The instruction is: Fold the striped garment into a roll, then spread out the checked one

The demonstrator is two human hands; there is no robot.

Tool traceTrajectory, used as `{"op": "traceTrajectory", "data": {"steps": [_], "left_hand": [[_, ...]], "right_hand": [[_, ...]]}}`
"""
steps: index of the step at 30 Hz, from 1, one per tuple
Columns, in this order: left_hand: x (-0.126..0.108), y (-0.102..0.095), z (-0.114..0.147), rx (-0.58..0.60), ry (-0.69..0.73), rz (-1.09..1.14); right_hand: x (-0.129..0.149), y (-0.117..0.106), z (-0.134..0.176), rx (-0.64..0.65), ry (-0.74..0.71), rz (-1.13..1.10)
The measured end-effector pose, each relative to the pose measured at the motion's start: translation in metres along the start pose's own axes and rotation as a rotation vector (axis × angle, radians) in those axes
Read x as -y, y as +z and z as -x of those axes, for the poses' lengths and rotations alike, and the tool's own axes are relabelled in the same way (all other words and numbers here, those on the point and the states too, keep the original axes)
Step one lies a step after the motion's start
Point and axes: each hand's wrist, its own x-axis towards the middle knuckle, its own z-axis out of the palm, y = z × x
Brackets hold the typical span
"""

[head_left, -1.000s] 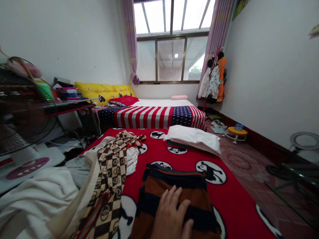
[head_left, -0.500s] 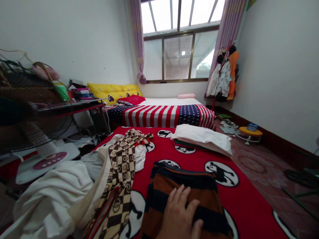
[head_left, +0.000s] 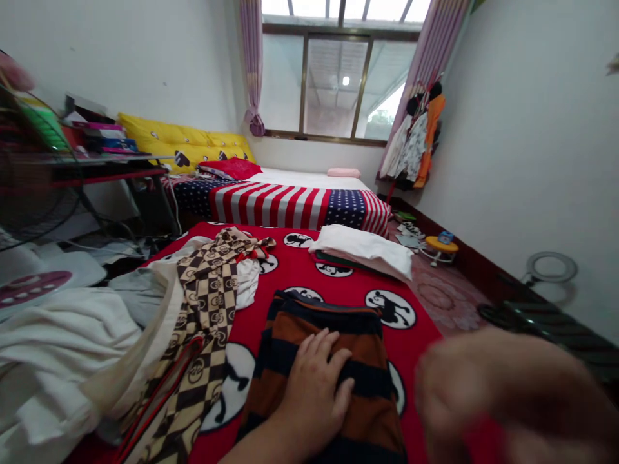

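My left hand (head_left: 316,380) lies palm down, fingers stretched out, on a folded garment with brown and navy stripes (head_left: 360,380). That garment rests on a red blanket (head_left: 280,316) patterned with white ovals and black figures. At the lower right, my right hand (head_left: 503,386) is raised near the camera and smeared by motion, so its fingers do not show clearly. Left of the striped garment lies a crumpled brown-and-cream checked garment (head_left: 207,296), with white clothing (head_left: 72,348) beside it. Further back on the blanket is a folded white cloth (head_left: 365,248) over something dark green.
A fan (head_left: 43,290) and a cluttered desk (head_left: 111,161) stand at the left. Behind is a bed with a striped and starred cover (head_left: 290,203). Along the right wall are a small yellow stool (head_left: 441,245), a ring-shaped object (head_left: 551,266) and hanging clothes (head_left: 411,142).
My right hand has come into view at the lower right. My left hand stays flat on the striped garment. The view has turned right and somewhat down.
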Motion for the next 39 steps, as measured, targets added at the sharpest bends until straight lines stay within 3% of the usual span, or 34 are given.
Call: {"op": "traceTrajectory", "data": {"steps": [3,6,8,11,15,19,22,25,29,31,35,39], "left_hand": [[0.0,-0.001,0.001,-0.014,0.012,0.006],[0.0,-0.001,0.002,-0.015,0.01,0.01],[0.0,-0.002,0.002,-0.017,0.009,0.008],[0.0,-0.002,0.001,-0.018,0.008,-0.001],[0.001,-0.001,0.0,-0.01,-0.01,-0.02],[0.002,0.003,-0.001,-0.002,-0.009,-0.022],[0.007,-0.003,-0.006,0.006,0.026,0.022],[0.017,-0.027,-0.016,0.006,0.023,0.082],[0.038,-0.064,-0.026,-0.121,-0.219,-0.154],[0.048,-0.072,-0.027,-0.097,-0.307,-0.231],[0.063,-0.068,-0.027,-0.037,-0.298,-0.158],[0.065,-0.065,-0.028,-0.15,-0.188,-0.177]], "right_hand": [[-0.016,0.004,-0.018,-0.055,0.183,0.055],[-0.064,0.026,-0.031,-0.22,0.396,0.375],[-0.092,0.043,-0.032,-0.243,0.464,0.511],[-0.114,0.062,-0.03,-0.268,0.311,0.441],[-0.126,0.067,-0.028,-0.445,0.068,0.262],[-0.129,0.063,-0.027,-0.453,0.068,0.448],[-0.111,0.067,-0.027,-0.505,-0.068,0.549],[-0.09,0.084,-0.028,-0.373,-0.18,0.503],[-0.086,0.113,-0.027,-0.015,-0.112,0.62],[-0.091,0.122,-0.026,0.081,-0.066,0.691],[-0.094,0.12,-0.025,0.102,-0.042,0.703],[-0.094,0.109,-0.026,0.001,-0.004,0.724]]}}
